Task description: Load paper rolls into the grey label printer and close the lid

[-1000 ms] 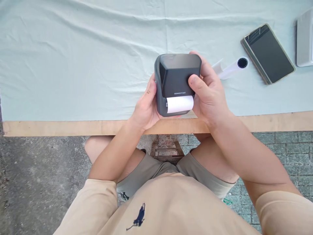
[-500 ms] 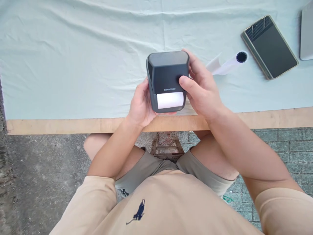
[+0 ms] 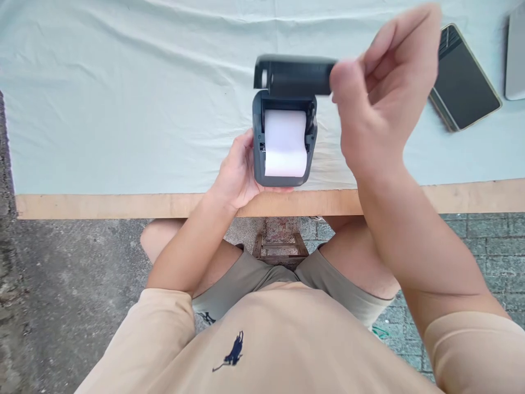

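A small dark label printer is held over the table's near edge by my left hand, whose fingers wrap its left side and underside. Its lid is lifted off the body, and inside lies a white label roll with its loose end over the front. My right hand pinches the lid's right end between thumb and fingers; it is slightly blurred. The lid's hinge, if it has one, cannot be made out.
A dark-screened phone-like device lies on the pale cloth at the right, partly behind my right hand. A grey flat object is cut off at the right edge. The table's wooden edge runs in front of me.
My right hand has moved up and right, raising the printer's lid and uncovering the roll inside. It now hides the white paper tube on the cloth. My left hand keeps its hold.
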`<state>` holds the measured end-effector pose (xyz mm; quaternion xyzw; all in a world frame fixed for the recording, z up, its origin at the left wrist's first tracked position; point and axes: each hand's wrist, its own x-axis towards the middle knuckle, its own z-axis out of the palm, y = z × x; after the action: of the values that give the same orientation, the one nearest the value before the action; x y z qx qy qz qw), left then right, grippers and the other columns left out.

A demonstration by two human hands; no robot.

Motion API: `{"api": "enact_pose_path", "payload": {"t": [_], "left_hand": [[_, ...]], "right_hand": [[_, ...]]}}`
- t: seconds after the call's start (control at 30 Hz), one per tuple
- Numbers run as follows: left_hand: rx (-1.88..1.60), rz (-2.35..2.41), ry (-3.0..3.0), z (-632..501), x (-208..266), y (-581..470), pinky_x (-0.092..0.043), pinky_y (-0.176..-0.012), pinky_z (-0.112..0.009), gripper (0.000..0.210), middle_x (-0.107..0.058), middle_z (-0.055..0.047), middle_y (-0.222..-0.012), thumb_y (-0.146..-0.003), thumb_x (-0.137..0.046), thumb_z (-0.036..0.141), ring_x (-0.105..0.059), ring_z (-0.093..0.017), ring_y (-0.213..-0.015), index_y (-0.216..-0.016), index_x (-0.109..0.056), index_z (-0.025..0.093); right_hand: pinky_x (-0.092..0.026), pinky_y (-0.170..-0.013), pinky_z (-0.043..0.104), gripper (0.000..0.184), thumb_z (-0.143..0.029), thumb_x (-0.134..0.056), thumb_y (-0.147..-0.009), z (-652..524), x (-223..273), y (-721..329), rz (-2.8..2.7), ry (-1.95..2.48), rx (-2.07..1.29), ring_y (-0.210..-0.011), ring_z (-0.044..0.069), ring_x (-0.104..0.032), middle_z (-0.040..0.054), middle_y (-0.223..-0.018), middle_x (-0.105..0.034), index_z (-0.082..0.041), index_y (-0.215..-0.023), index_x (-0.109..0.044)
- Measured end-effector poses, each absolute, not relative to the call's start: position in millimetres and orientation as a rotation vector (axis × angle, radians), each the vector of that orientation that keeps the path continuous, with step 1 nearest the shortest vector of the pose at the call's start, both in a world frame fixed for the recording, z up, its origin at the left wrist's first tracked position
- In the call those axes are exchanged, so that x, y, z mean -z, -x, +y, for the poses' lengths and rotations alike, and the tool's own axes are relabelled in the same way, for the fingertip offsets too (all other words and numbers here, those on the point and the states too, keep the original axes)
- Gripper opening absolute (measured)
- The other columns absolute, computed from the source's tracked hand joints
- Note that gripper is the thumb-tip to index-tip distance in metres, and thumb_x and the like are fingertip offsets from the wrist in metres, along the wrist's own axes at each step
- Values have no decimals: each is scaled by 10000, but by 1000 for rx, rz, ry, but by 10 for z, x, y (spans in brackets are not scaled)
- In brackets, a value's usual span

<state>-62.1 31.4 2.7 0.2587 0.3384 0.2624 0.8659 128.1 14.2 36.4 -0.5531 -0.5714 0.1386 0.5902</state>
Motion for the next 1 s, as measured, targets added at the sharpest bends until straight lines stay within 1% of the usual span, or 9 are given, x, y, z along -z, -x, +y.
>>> {"api": "enact_pose_path", "payload": {"t": [0.07, 0.13, 0.23, 0.37, 0.47, 0.63, 0.73, 0.83, 1.0], "left_hand": [[-537, 735, -521, 330, -39, 624, -705, -554, -420, 469, -800, -50, -1007, -1041, -387, 484, -808, -281, -825, -1151, -720, 173], [-549, 756, -480, 349, -48, 632, -705, -545, -411, 454, -794, -45, -1001, -1043, -382, 474, -802, -269, -807, -1153, -706, 176], [-577, 760, -438, 367, -49, 645, -711, -550, -412, 446, -792, -46, -1021, -1049, -381, 469, -799, -262, -815, -1159, -700, 178], [-570, 762, -454, 353, -44, 642, -714, -556, -423, 428, -795, -48, -1024, -1058, -399, 463, -801, -279, -862, -1134, -721, 191], [-577, 772, -485, 327, -50, 632, -712, -568, -394, 412, -798, -47, -1024, -1060, -424, 476, -797, -277, -892, -1140, -718, 199], [-546, 768, -521, 315, -29, 638, -711, -595, -380, 473, -801, -54, -1057, -1049, -447, 523, -801, -288, -932, -1322, -667, 206], [-522, 770, -558, 320, -16, 647, -715, -618, -381, 481, -804, -55, -1059, -1041, -453, 548, -810, -301, -951, -1309, -666, 210], [-513, 791, -583, 324, -22, 650, -713, -620, -373, 456, -803, -51, -1032, -1038, -449, 547, -816, -297, -933, -1226, -680, 202], [-475, 814, -583, 335, -39, 643, -709, -597, -408, 465, -803, -73, -1015, -1027, -430, 547, -819, -335, -943, -1187, -678, 187]], "right_hand": [[-541, -655, 301, 381, -372, -555, -1036, 243, -411, -1228, -1283, 1232, -282, -664, 119, -547, -2, -828, -337, -279, -797, -274], [-582, -771, 310, 304, -236, -480, -1030, 283, -461, -1218, -1325, 1224, -306, -813, 153, -674, 8, -816, -386, -296, -802, -288], [-577, -881, 313, 192, -207, -509, -1001, 219, -557, -1251, -1423, 1335, -183, -1027, 178, -705, 34, -894, -525, -269, -837, -429], [-542, -784, 334, 82, -163, -590, -903, 105, -667, -1238, -1772, 1507, -149, -922, 183, -709, 2, -984, -736, -235, -886, -624], [-502, -743, 379, 168, -173, -605, -881, 104, -683, -1165, -2076, 1733, -233, -1032, 264, -695, 20, -1056, -780, -268, -985, -697], [-370, -662, 396, 288, -177, -513, -939, 114, -722, -1080, -2323, 2098, -292, -1150, 328, -656, 53, -1211, -773, -276, -1114, -719], [-297, -613, 367, 323, -180, -452, -969, 102, -802, -1037, -2383, 2266, -308, -1017, 314, -693, 74, -1173, -767, -280, -1161, -692], [-293, -606, 347, 330, -160, -407, -971, 112, -860, -987, -2412, 2324, -319, -876, 289, -692, 85, -1074, -757, -274, -1109, -684], [-318, -605, 362, 351, -170, -425, -951, 71, -905, -1000, -2351, 2255, -329, -900, 268, -698, 47, -1195, -749, -278, -1092, -728]]}}
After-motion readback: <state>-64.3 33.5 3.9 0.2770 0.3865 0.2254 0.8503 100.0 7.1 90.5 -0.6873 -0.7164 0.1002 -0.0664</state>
